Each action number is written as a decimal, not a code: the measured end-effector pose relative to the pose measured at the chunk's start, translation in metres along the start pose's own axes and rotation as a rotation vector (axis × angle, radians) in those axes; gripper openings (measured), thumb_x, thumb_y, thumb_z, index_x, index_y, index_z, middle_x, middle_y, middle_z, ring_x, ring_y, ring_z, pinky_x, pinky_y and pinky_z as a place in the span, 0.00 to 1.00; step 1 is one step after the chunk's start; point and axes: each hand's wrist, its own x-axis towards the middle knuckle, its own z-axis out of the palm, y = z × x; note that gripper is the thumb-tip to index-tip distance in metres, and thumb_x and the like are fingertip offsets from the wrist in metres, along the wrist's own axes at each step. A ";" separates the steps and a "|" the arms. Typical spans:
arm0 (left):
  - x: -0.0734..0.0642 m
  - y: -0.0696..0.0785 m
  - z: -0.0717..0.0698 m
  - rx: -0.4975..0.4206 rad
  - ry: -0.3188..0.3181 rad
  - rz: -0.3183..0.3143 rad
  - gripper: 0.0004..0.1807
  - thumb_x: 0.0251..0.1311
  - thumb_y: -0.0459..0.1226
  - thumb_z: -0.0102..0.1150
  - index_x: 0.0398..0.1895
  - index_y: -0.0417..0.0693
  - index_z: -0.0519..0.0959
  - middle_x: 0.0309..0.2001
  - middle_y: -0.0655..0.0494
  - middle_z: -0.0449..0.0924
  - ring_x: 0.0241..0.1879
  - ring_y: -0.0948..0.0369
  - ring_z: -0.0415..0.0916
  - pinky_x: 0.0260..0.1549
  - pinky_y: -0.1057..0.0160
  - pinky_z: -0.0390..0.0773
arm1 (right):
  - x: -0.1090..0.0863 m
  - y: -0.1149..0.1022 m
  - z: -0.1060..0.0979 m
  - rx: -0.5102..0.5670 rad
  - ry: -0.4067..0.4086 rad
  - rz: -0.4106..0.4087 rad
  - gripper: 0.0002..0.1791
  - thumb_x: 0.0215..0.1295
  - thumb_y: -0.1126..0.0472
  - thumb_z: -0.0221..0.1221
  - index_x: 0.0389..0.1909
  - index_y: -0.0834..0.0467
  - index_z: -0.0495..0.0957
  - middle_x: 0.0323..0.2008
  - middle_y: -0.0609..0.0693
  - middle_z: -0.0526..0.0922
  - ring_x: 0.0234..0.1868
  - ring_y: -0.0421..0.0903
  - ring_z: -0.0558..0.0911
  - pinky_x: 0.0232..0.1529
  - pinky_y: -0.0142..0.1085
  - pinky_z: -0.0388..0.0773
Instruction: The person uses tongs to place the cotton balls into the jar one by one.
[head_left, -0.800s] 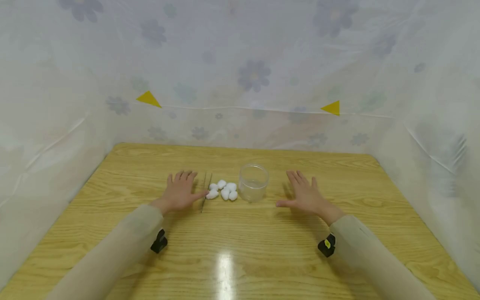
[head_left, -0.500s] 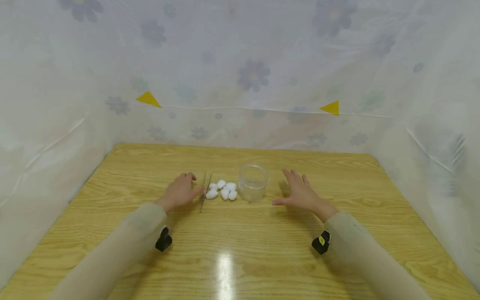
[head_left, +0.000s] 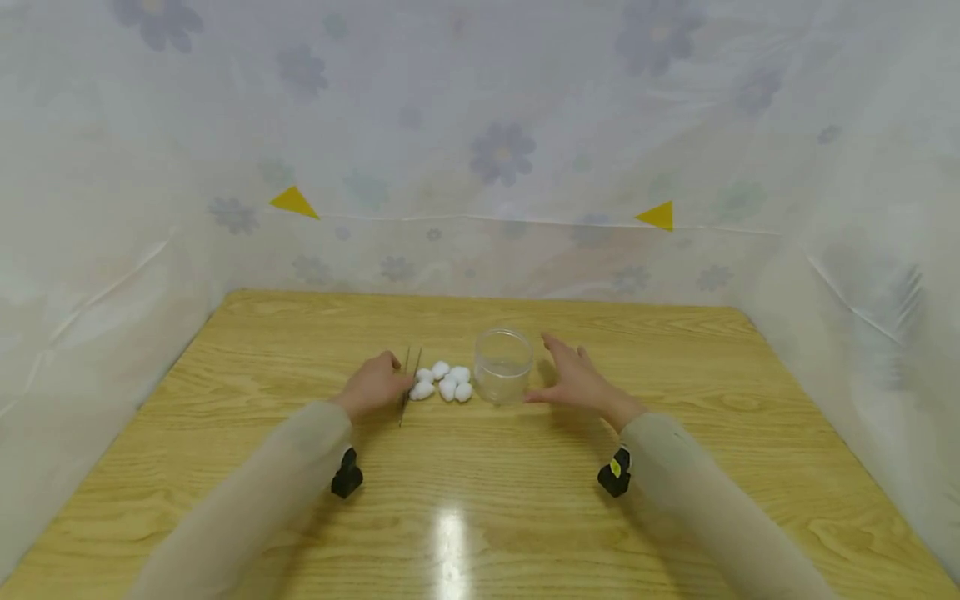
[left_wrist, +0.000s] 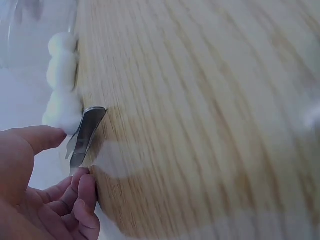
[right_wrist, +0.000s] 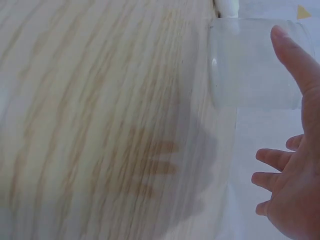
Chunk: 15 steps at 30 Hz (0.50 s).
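In the head view a pair of thin metal tweezers (head_left: 405, 410) lies on the table, left of several white cotton balls (head_left: 447, 389). My left hand (head_left: 373, 385) is beside the tweezers; in the left wrist view its thumb (left_wrist: 47, 137) and half-curled fingers (left_wrist: 86, 192) stand apart, with the metal tweezers (left_wrist: 89, 127) between them. Right of the cotton balls stands a clear round jar (head_left: 503, 367), with nothing visible inside. At its right side my right hand (head_left: 573, 382) is spread, thumb and fingers apart, with the thumb overlapping the jar (right_wrist: 245, 65) in the right wrist view.
The wooden table (head_left: 480, 483) reaches back to a flowered plastic curtain (head_left: 502, 83), which also hangs at both sides. Two yellow triangles (head_left: 295, 202) mark the curtain at the back.
My left hand has moved right to the tweezers, its fingers curling from a flat spread. My right hand has moved left, up to the jar. Tweezers, cotton balls and jar stay in place.
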 end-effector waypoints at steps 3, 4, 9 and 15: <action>0.003 0.000 0.002 0.002 0.003 -0.005 0.27 0.63 0.47 0.51 0.54 0.32 0.67 0.53 0.35 0.74 0.50 0.45 0.73 0.48 0.50 0.73 | 0.006 -0.004 0.003 0.015 0.006 0.002 0.59 0.47 0.47 0.71 0.71 0.68 0.46 0.69 0.65 0.58 0.69 0.61 0.59 0.66 0.65 0.33; 0.003 0.001 0.003 -0.001 0.006 -0.009 0.27 0.63 0.46 0.52 0.54 0.32 0.68 0.53 0.35 0.74 0.50 0.46 0.74 0.48 0.50 0.73 | 0.007 -0.006 0.004 0.021 0.007 0.003 0.59 0.46 0.47 0.71 0.71 0.67 0.46 0.69 0.65 0.58 0.69 0.60 0.59 0.66 0.65 0.32; 0.006 0.003 0.005 0.013 0.027 -0.019 0.25 0.62 0.43 0.54 0.52 0.31 0.69 0.51 0.36 0.75 0.42 0.50 0.74 0.43 0.52 0.74 | 0.014 -0.010 0.009 0.057 0.003 0.009 0.61 0.45 0.47 0.72 0.72 0.66 0.44 0.68 0.65 0.59 0.70 0.60 0.58 0.65 0.66 0.31; 0.006 0.006 0.006 0.028 0.068 -0.015 0.22 0.59 0.40 0.57 0.49 0.30 0.70 0.46 0.36 0.76 0.40 0.50 0.74 0.43 0.53 0.75 | 0.019 -0.012 0.016 0.138 0.001 0.022 0.63 0.44 0.47 0.72 0.72 0.63 0.43 0.68 0.65 0.58 0.70 0.61 0.58 0.67 0.63 0.35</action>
